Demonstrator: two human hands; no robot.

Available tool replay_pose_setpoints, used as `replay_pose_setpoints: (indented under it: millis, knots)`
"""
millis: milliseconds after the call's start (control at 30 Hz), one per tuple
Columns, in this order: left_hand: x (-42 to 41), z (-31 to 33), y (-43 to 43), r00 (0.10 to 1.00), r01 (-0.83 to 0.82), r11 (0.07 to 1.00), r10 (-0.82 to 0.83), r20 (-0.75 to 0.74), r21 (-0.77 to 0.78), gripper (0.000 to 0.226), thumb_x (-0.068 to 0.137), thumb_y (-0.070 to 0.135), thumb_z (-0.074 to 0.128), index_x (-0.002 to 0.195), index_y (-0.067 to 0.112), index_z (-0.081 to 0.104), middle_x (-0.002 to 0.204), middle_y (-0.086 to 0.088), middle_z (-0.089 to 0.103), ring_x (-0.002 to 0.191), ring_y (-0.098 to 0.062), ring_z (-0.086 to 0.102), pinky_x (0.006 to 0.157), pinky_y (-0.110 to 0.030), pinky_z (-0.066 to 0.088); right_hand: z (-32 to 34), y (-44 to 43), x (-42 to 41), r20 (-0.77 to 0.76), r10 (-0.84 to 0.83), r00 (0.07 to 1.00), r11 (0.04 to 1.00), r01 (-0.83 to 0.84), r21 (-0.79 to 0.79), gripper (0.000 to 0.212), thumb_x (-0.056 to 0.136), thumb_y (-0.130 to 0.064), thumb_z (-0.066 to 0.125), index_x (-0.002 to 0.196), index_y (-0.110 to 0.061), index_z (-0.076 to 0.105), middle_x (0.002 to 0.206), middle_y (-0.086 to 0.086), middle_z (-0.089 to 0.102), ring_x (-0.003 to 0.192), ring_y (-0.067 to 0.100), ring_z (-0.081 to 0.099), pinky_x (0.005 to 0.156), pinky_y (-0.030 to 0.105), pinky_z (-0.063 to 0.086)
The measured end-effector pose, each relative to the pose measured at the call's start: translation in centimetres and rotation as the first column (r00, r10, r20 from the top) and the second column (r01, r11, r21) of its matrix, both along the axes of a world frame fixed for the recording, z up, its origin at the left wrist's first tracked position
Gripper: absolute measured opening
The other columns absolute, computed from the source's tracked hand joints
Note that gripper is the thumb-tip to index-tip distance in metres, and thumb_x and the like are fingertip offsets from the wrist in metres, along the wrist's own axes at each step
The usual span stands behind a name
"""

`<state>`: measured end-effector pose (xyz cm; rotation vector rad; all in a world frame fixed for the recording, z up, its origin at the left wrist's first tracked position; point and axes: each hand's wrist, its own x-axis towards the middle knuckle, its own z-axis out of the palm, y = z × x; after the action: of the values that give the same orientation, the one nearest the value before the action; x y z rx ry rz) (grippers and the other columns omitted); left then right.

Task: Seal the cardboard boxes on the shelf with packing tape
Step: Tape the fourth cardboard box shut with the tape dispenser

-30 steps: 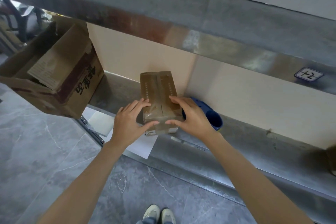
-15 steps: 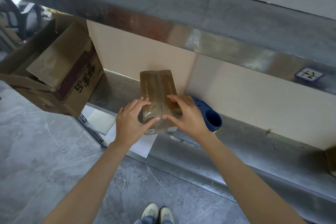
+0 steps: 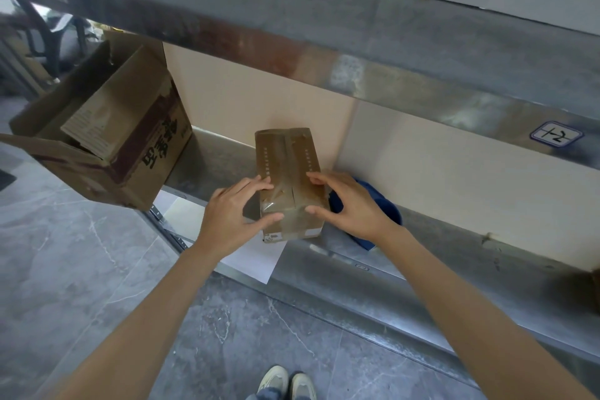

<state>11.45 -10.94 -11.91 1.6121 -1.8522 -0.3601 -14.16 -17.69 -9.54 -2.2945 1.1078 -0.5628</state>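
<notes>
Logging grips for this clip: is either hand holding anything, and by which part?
Neither grips anything. The left hand and right hand press on the small box at its near end, fingers on top, thumbs on the front face.

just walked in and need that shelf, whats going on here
A person at the metal shelf has both hands on a small cardboard box. The left hand and right hand press on its top and near end, where glossy tape already lies, apparently smoothing it down. A blue object lies behind the right hand. A larger cardboard box stands open at the left.
</notes>
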Motion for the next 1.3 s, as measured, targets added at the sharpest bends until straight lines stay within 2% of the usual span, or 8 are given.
replay_pose_setpoints:
  millis: [200,300,433,600,800,933,1133,1300]
  knots:
    - [-3.2,0.0,0.1,0.975,-0.218,0.971,0.212,-0.066,-0.101,0.036,0.072,0.034,0.063,0.107,0.025,0.068,0.110,0.010,0.068,0.106,-0.012,0.063,0.085,-0.031,0.035,-1.0,1.5,2.7,0.143,-0.194,0.971,0.974,0.208,-0.093,0.042,0.083,-0.019,0.068,0.124,-0.019,0.061,0.117,-0.006,0.062,0.105,0.001,0.049,0.085,0.004,0.036]
    - [-2.8,-0.2,0.0,0.978,-0.206,0.973,0.200,-0.067,-0.104,0.033,0.075,0.033,0.060,0.106,0.027,0.069,0.109,0.010,0.069,0.103,-0.013,0.064,0.085,-0.031,0.035,-1.2,1.4,2.5,0.188,-0.206,0.960,0.971,0.224,-0.084,0.039,0.085,-0.009,0.061,0.123,-0.018,0.061,0.116,-0.006,0.063,0.104,-0.003,0.047,0.087,0.003,0.033]
    - [-2.1,-0.8,-0.2,0.981,-0.174,0.980,0.163,-0.104,-0.101,0.027,0.084,0.029,0.058,0.109,0.031,0.068,0.117,0.013,0.068,0.107,-0.010,0.063,0.089,-0.029,0.032,-1.1,0.9,1.7,0.165,-0.163,0.973,0.984,0.172,-0.038,0.039,0.092,-0.002,0.051,0.126,-0.020,0.059,0.119,-0.008,0.062,0.112,0.002,0.050,0.094,0.013,0.038]
    - [-1.3,-1.4,0.1,0.983,-0.116,0.991,0.104,-0.153,-0.072,0.030,0.089,0.022,0.063,0.114,0.038,0.060,0.127,0.027,0.054,0.115,0.009,0.048,0.093,-0.035,0.036,-1.3,0.9,0.9,0.186,-0.116,0.976,0.993,0.117,0.009,0.033,0.099,-0.009,0.049,0.129,-0.020,0.057,0.126,-0.011,0.059,0.120,0.003,0.049,0.101,0.018,0.039]
    - [-1.2,-1.6,-0.1,0.987,-0.110,0.991,0.100,-0.125,-0.077,0.030,0.090,0.025,0.057,0.116,0.039,0.059,0.131,0.016,0.060,0.114,-0.001,0.056,0.096,-0.037,0.037,-1.4,0.7,0.9,0.176,-0.111,0.978,0.994,0.110,0.013,0.038,0.099,-0.001,0.045,0.128,-0.021,0.058,0.124,-0.008,0.059,0.118,0.005,0.048,0.100,0.017,0.037]
    - [-0.6,-1.6,0.0,0.988,-0.068,0.995,0.057,-0.143,-0.074,0.033,0.091,0.024,0.058,0.118,0.043,0.057,0.130,0.032,0.049,0.122,0.021,0.039,0.096,-0.028,0.030,-1.1,0.6,0.6,0.150,-0.097,0.984,0.995,0.090,0.050,0.038,0.099,-0.004,0.046,0.130,-0.024,0.057,0.126,-0.010,0.058,0.119,0.002,0.045,0.100,0.015,0.035]
    - [-0.1,-1.4,-0.3,0.989,-0.039,0.999,0.035,-0.143,-0.024,0.042,0.083,0.017,0.058,0.118,0.040,0.060,0.133,0.020,0.058,0.122,0.004,0.049,0.102,-0.034,0.032,-0.3,-0.1,-0.3,0.065,-0.023,0.998,0.994,0.016,0.105,0.063,0.085,0.008,0.046,0.131,-0.035,0.052,0.128,-0.021,0.053,0.122,-0.006,0.041,0.102,0.011,0.031]
    - [-0.7,-1.4,-0.3,0.980,-0.092,0.993,0.077,-0.184,-0.077,0.037,0.084,0.009,0.065,0.112,0.033,0.065,0.125,0.027,0.057,0.120,0.018,0.044,0.096,-0.034,0.034,-1.0,0.1,-0.1,0.139,-0.055,0.989,0.997,0.046,0.068,0.044,0.097,-0.001,0.048,0.127,-0.033,0.056,0.123,-0.014,0.059,0.117,-0.002,0.047,0.099,0.021,0.042]
